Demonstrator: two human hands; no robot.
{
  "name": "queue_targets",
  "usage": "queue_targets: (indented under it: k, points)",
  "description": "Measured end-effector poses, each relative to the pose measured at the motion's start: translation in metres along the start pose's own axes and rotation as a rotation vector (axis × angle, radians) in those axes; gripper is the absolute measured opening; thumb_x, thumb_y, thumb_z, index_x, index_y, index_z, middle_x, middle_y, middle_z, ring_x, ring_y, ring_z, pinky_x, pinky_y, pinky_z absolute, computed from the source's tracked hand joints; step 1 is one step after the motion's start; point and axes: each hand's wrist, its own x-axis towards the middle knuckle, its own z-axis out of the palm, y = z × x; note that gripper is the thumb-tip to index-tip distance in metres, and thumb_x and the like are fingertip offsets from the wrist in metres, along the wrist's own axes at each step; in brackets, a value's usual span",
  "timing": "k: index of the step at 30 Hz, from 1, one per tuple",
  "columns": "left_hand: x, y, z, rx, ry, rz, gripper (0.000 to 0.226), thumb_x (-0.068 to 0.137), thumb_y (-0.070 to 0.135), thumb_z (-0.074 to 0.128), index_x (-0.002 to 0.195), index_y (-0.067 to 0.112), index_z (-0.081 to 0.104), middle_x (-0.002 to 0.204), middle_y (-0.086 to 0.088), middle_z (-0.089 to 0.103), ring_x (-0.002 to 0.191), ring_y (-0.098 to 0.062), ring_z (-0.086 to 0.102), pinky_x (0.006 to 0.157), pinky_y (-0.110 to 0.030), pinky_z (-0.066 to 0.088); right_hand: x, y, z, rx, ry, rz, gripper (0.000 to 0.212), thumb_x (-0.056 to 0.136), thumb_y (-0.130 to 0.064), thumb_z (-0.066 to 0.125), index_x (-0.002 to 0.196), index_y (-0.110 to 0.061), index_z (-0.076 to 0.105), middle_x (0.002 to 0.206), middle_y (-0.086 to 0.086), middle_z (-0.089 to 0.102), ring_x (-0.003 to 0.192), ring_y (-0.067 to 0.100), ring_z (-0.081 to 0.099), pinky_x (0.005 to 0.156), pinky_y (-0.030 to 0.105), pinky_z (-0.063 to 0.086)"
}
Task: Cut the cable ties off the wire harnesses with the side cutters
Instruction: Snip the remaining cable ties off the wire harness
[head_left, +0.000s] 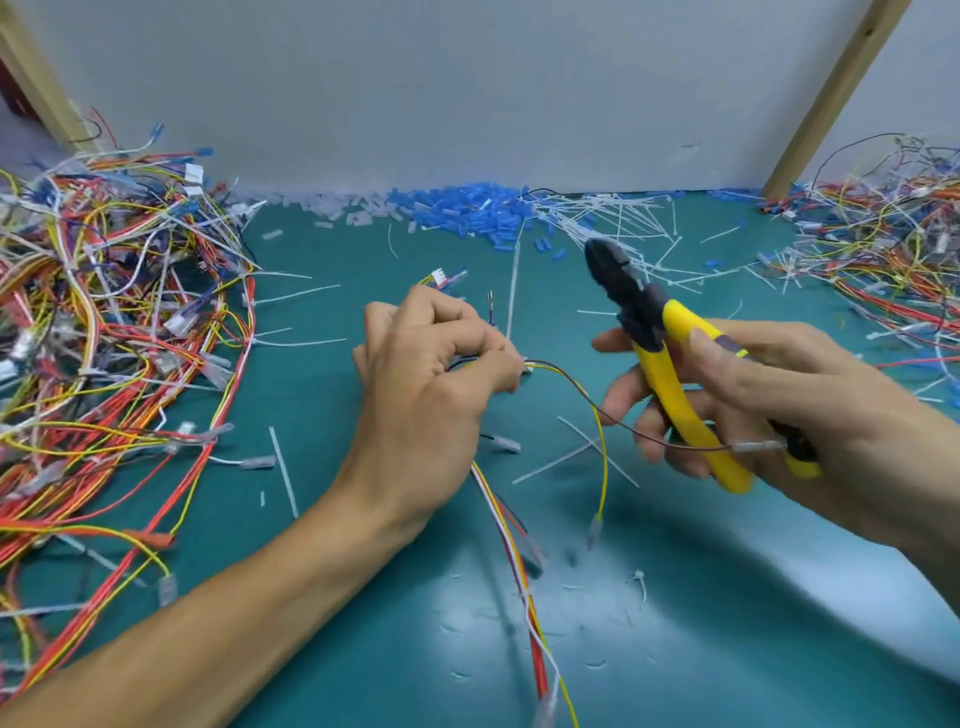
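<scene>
- Your left grip (436, 374) is pinching a wire harness (519, 561) with curled fingers, near the middle of the bench (363, 623).
- Your right grip (779, 405) is wrapping around the yellow handles of the side cutters (660, 364), at 3 o'clock from the left grip and apart from it.
- The cutters' dark head is pointing toward 11 o'clock, raised above the bench; I cannot tell how the jaws are standing.
- The harness's red, white and yellow wires are trailing from under your left palm toward 6 o'clock.
- A yellow wire (601, 457) and a brown wire (623, 426) are looping out of your left fingertips toward 4 o'clock, the brown one crossing your right fingers.
- A big harness pile (104, 338) is lying at 9 o'clock, and a second pile (883, 244) at 2 o'clock.
- Cut cable ties (623, 223) are lying scattered at 1 o'clock, just beside a heap of blue sleeves (467, 208) at 12 o'clock against the wall (467, 78).
</scene>
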Motion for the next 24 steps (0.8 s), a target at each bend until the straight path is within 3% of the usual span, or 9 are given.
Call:
queue_targets:
  k: [2, 4, 7, 14, 20, 24]
  points:
    - [0.0032, -0.0029, 0.0, -0.001, -0.031, -0.036, 0.023, 0.077, 0.037, 0.062, 0.057, 0.026, 0.068, 0.097, 0.012, 0.061, 0.11, -0.008, 0.041, 0.106, -0.046, 0.032, -0.001, 0.0035, 0.0022, -0.36, 0.104, -0.133, 0.047, 0.092, -0.055, 0.075, 0.132, -0.033, 0.069, 0.105, 0.006, 0.075, 0.076, 0.022, 0.07, 0.063, 0.027, 0.055]
    - [0.005, -0.0044, -0.0004, -0.023, -0.053, -0.047, 0.025, 0.078, 0.037, 0.061, 0.058, 0.026, 0.069, 0.099, 0.015, 0.061, 0.111, -0.007, 0.041, 0.107, -0.039, 0.03, -0.0012, 0.0074, 0.0006, -0.738, 0.202, -0.223, 0.048, 0.084, -0.047, 0.082, 0.13, -0.045, 0.067, 0.103, -0.006, 0.072, 0.073, 0.017, 0.066, 0.068, 0.02, 0.054]
    - [0.0052, -0.005, 0.0001, -0.008, -0.076, -0.01, 0.025, 0.081, 0.036, 0.061, 0.06, 0.025, 0.069, 0.1, 0.017, 0.06, 0.112, -0.008, 0.041, 0.108, -0.037, 0.029, 0.0001, 0.0097, -0.0005, -0.972, 0.227, -0.316, 0.042, 0.08, -0.032, 0.09, 0.116, -0.043, 0.074, 0.101, -0.017, 0.07, 0.077, 0.016, 0.063, 0.067, 0.009, 0.043]
    - [0.0085, -0.0062, -0.0024, 0.003, -0.077, 0.035, 0.022, 0.081, 0.033, 0.061, 0.065, 0.021, 0.07, 0.096, 0.016, 0.062, 0.107, -0.01, 0.044, 0.096, -0.026, 0.029, -0.0003, 0.0082, 0.0038, -0.987, 0.304, -0.36, 0.04, 0.082, -0.032, 0.089, 0.118, -0.041, 0.074, 0.104, -0.015, 0.07, 0.085, 0.017, 0.065, 0.065, 0.019, 0.042]
    - [0.0048, -0.003, -0.0005, 0.111, -0.132, 0.119, 0.022, 0.084, 0.033, 0.064, 0.067, 0.02, 0.068, 0.092, 0.011, 0.063, 0.104, -0.016, 0.05, 0.103, -0.046, 0.034, -0.0015, 0.0057, 0.0076, -0.973, 0.333, -0.384, 0.041, 0.082, -0.033, 0.088, 0.119, -0.039, 0.073, 0.102, -0.016, 0.068, 0.085, 0.017, 0.063, 0.065, 0.019, 0.042]
    - [0.0019, -0.0017, 0.0015, 0.145, -0.151, 0.157, 0.019, 0.083, 0.031, 0.065, 0.069, 0.017, 0.07, 0.088, 0.01, 0.062, 0.099, -0.014, 0.054, 0.099, -0.049, 0.037, -0.002, 0.0075, 0.0078, -0.98, 0.348, -0.378, 0.036, 0.08, -0.031, 0.091, 0.112, -0.038, 0.075, 0.094, -0.016, 0.069, 0.078, 0.018, 0.063, 0.063, 0.018, 0.044]
